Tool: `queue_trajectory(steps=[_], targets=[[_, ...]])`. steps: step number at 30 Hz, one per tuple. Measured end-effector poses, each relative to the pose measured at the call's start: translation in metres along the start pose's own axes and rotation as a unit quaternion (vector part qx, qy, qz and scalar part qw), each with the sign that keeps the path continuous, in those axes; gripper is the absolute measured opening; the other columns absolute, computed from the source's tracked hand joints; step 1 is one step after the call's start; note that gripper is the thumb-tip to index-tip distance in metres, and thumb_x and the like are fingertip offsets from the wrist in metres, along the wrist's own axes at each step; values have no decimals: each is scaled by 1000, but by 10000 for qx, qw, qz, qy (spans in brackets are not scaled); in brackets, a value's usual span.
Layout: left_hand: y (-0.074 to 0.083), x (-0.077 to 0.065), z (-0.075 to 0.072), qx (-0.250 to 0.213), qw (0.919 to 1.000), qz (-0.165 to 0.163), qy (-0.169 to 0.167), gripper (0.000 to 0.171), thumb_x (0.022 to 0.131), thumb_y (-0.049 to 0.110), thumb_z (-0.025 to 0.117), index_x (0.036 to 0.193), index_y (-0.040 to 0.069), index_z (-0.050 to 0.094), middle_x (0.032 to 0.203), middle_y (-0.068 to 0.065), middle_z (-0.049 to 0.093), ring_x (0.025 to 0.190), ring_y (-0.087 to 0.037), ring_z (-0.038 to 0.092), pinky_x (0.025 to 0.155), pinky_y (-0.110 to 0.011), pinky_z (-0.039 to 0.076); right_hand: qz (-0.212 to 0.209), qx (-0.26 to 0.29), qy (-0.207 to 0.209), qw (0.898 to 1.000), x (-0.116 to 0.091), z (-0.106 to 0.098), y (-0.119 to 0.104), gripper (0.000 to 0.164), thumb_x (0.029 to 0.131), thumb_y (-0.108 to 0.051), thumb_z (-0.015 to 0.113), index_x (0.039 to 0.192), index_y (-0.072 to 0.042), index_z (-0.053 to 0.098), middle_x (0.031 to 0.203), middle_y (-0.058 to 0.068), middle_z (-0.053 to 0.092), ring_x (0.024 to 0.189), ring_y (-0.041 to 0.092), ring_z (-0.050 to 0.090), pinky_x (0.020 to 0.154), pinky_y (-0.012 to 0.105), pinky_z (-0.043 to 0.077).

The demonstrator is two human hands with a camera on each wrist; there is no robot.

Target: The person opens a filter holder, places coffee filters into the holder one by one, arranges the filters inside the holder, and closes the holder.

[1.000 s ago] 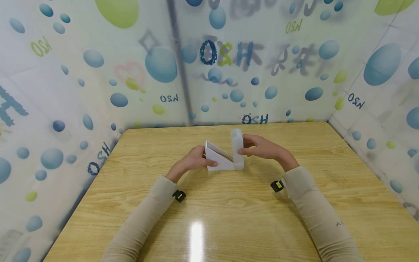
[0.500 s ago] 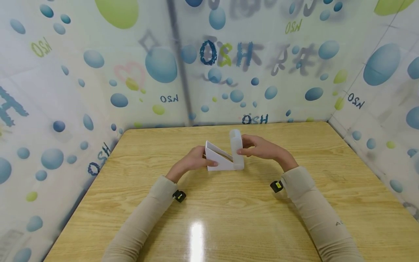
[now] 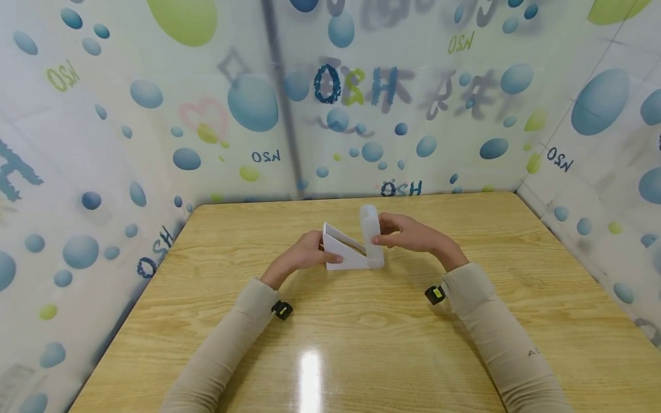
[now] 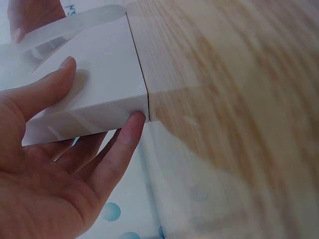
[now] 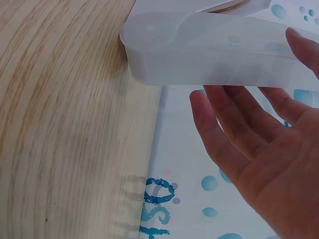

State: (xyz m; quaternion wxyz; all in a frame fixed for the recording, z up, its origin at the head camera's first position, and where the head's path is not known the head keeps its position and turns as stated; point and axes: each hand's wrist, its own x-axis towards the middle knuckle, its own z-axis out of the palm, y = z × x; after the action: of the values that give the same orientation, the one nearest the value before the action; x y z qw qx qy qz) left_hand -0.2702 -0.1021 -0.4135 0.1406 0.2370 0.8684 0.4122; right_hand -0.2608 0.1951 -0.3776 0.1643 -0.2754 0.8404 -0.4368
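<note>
A white slant-cut file box [image 3: 344, 256], its high end on the left, stands on the wooden table. My left hand [image 3: 310, 249] grips that high end, thumb along the near face. In the left wrist view the fingers [image 4: 117, 157] reach around the box's end face. At the low right end stands a long translucent plastic case [image 3: 372, 235] with rounded ends, tilted slightly left against the box. My right hand [image 3: 410, 232] holds it from the right, thumb on the near side. In the right wrist view the fingers [image 5: 219, 119] extend behind the case [image 5: 199, 64].
A thin brown edge [image 3: 356, 248] shows inside the slanted opening of the box. The wooden table [image 3: 361, 332] runs back to a wall sheet [image 3: 341, 155] printed with blue and green dots. Small black devices [image 3: 282, 310] sit at both cuffs.
The top of the translucent case has leaned a little to the left, my right hand following it. The white file box and my left hand stay in place.
</note>
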Motion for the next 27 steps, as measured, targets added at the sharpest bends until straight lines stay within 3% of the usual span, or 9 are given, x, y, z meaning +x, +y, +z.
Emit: queue_trajectory(steps=[18, 27], targets=[[-1, 1, 0, 36, 10000, -6, 2, 37, 90, 18, 80, 122, 5, 67, 115, -14, 75, 94, -20, 71, 69, -28, 56, 6, -113, 4, 9999, 1, 3, -1, 40, 102, -28, 65, 136, -8, 54, 127, 16, 68, 113, 27, 64, 95, 56, 52], [0, 1, 0, 18, 10000, -11, -6, 38, 90, 18, 81, 122, 5, 67, 115, -14, 75, 93, -20, 71, 70, -32, 58, -61, -99, -2, 9999, 4, 6, -1, 36, 103, -25, 65, 132, -6, 56, 128, 18, 67, 118, 30, 65, 95, 43, 55]])
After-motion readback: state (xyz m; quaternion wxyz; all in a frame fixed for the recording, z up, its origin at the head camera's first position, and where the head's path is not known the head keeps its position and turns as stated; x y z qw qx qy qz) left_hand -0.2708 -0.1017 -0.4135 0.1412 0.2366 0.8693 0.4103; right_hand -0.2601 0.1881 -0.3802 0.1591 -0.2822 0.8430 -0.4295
